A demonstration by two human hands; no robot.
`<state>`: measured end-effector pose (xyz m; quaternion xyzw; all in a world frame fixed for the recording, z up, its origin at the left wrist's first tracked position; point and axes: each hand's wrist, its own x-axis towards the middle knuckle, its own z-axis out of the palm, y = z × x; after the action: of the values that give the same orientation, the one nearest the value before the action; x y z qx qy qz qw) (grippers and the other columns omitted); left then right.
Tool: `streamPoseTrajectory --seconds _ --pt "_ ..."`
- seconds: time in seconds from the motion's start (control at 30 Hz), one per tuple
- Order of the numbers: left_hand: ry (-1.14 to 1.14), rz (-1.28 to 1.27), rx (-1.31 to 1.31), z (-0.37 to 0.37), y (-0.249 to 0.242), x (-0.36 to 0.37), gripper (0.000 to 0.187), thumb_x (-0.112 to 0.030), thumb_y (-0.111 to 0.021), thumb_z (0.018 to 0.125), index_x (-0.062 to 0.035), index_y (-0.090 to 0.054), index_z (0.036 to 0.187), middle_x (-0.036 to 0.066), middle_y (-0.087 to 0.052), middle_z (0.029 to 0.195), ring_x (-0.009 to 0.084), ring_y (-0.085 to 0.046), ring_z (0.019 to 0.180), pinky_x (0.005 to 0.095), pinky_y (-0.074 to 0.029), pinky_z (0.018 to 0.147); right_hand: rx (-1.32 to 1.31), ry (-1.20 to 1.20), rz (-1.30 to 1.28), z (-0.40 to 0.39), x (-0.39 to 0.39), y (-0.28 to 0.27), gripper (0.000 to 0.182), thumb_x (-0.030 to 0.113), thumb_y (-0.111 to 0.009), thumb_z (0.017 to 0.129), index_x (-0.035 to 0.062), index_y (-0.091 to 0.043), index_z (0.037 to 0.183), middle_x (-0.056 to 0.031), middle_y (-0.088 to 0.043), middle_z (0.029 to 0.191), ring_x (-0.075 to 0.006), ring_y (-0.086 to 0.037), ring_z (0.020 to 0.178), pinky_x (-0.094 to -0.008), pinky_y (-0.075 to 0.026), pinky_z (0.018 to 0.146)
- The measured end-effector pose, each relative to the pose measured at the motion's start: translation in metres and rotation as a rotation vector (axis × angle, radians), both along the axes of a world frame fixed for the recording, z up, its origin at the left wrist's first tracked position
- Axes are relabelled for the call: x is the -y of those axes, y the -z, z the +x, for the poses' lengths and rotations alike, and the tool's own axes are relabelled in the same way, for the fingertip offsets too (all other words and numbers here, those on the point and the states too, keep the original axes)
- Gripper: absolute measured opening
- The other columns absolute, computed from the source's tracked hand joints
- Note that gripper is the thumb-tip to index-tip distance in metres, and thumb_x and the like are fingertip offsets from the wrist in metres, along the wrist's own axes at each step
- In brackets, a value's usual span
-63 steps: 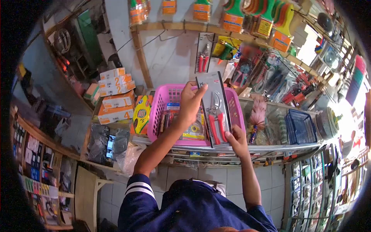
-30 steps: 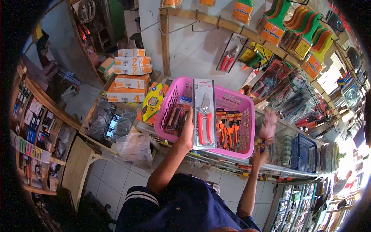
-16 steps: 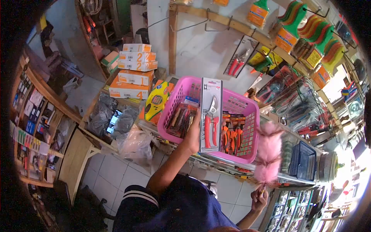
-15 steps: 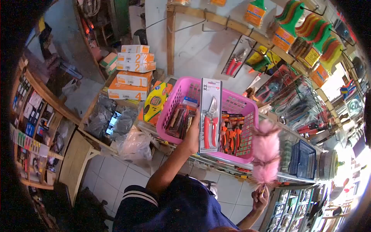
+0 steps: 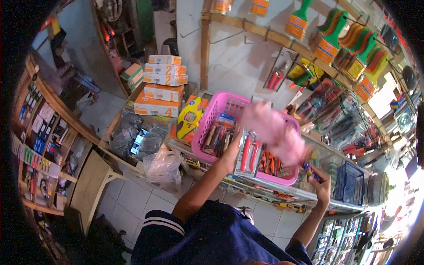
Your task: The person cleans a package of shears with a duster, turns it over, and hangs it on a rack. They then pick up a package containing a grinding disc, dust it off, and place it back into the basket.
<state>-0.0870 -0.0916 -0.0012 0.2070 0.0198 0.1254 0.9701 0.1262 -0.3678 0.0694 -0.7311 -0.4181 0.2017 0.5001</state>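
My left hand (image 5: 232,157) grips a carded pack of red-handled pruning shears (image 5: 248,158), held upright over a pink plastic basket (image 5: 219,105). In my right hand (image 5: 323,183) is the handle of a fluffy pink duster (image 5: 282,140), smeared by motion. Its head overlaps the upper part of the shears' pack and hides the blades. Packaged tools (image 5: 217,139) lie in the basket's left side, and several orange-and-black tools (image 5: 270,164) fill its right.
Left of the basket are a yellow pack (image 5: 190,118) and stacked orange-and-white boxes (image 5: 158,106). A lit phone (image 5: 139,140) rests on grey plastic bags. Paintbrushes (image 5: 327,49) hang from wall hooks above. A dark blue basket (image 5: 350,183) stands on the right.
My right hand has risen, swinging the duster up and left across the shears' pack. The pack has shifted slightly right and down in view.
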Motion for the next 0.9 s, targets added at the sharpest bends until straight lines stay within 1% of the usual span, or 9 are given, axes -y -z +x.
streamPoseTrajectory --seconds 0.13,0.23,0.33,0.5,0.6,0.77,0.8,0.83,0.9 --pt "-0.115 -0.170 0.062 0.007 0.000 0.004 0.064 -0.062 -0.038 0.095 -0.0123 -0.048 0.134 0.007 -0.059 0.126 0.0203 -0.062 0.106 0.0383 -0.056 0.084 0.134 -0.069 0.095 0.025 -0.007 -0.002 0.043 0.017 -0.076 0.077 -0.0017 -0.067 0.115 -0.0037 -0.065 0.090 -0.0114 -0.056 0.076 -0.0258 -0.046 0.075" --pt "0.175 0.053 0.366 0.003 0.019 -0.009 0.057 -0.056 -0.036 0.099 -0.0120 -0.049 0.133 0.006 -0.060 0.125 0.0182 -0.062 0.108 0.0371 -0.056 0.084 0.165 0.038 0.078 0.038 -0.014 0.003 0.049 0.022 -0.079 0.075 -0.0015 -0.067 0.116 -0.0040 -0.066 0.086 -0.0109 -0.057 0.076 -0.0264 -0.046 0.075" --pt "-0.107 0.086 0.057 0.000 -0.008 -0.003 0.065 -0.063 -0.037 0.095 -0.0097 -0.054 0.126 0.010 -0.066 0.108 0.0233 -0.068 0.088 0.0410 -0.059 0.072 0.092 -0.080 -0.082 0.044 -0.011 -0.014 0.046 0.020 -0.077 0.074 -0.0025 -0.067 0.113 -0.0044 -0.066 0.092 -0.0103 -0.057 0.082 -0.0266 -0.047 0.077" --pt "-0.050 -0.116 0.003 -0.003 0.001 -0.002 0.067 -0.068 -0.044 0.090 -0.0115 -0.056 0.123 0.011 -0.069 0.103 0.0252 -0.070 0.079 0.0418 -0.060 0.063 0.152 0.064 0.088 0.059 -0.029 -0.014 0.052 0.024 -0.078 0.073 -0.0039 -0.066 0.116 -0.0098 -0.068 0.103 -0.0151 -0.061 0.091 -0.0286 -0.047 0.084" --pt "-0.059 -0.120 0.035 0.004 0.011 -0.003 0.070 -0.071 -0.041 0.089 -0.0111 -0.057 0.122 0.012 -0.069 0.102 0.0256 -0.070 0.077 0.0411 -0.060 0.063 0.215 -0.106 -0.042 0.087 -0.026 -0.014 0.051 0.024 -0.078 0.074 -0.0044 -0.066 0.115 -0.0101 -0.068 0.107 -0.0152 -0.060 0.095 -0.0297 -0.047 0.087" --pt "-0.057 -0.044 0.013 -0.003 0.005 -0.005 0.065 -0.061 -0.039 0.095 -0.0060 -0.054 0.127 0.012 -0.066 0.111 0.0247 -0.068 0.088 0.0427 -0.057 0.079 0.271 -0.097 0.036 0.090 -0.043 -0.019 0.050 0.027 -0.078 0.076 -0.0054 -0.067 0.112 -0.0105 -0.070 0.100 -0.0159 -0.061 0.095 -0.0300 -0.046 0.087" --pt "-0.141 -0.089 0.018 -0.002 -0.001 -0.002 0.063 -0.059 -0.041 0.096 -0.0062 -0.054 0.127 0.011 -0.066 0.112 0.0234 -0.068 0.089 0.0423 -0.057 0.080 0.351 -0.172 -0.002 0.100 -0.048 -0.023 0.049 0.027 -0.077 0.076 -0.0054 -0.067 0.112 -0.0106 -0.071 0.099 -0.0162 -0.061 0.097 -0.0300 -0.046 0.088" --pt "-0.250 0.218 -0.018 -0.005 -0.004 0.002 0.070 -0.066 -0.039 0.093 -0.0066 -0.053 0.128 0.013 -0.067 0.107 0.0250 -0.069 0.084 0.0424 -0.058 0.075 0.193 -0.249 -0.043 0.109 -0.046 -0.019 0.048 0.024 -0.077 0.077 -0.0051 -0.067 0.113 -0.0100 -0.070 0.099 -0.0158 -0.061 0.095 -0.0290 -0.045 0.088" --pt "-0.374 0.025 -0.068 0.006 -0.003 0.004 0.076 -0.070 -0.038 0.090 -0.0058 -0.052 0.129 0.014 -0.067 0.106 0.0256 -0.068 0.086 0.0426 -0.058 0.074 0.121 -0.248 0.060 0.118 -0.052 -0.014 0.047 0.022 -0.077 0.077 -0.0051 -0.066 0.114 -0.0091 -0.070 0.098 -0.0143 -0.060 0.092 -0.0279 -0.045 0.087"
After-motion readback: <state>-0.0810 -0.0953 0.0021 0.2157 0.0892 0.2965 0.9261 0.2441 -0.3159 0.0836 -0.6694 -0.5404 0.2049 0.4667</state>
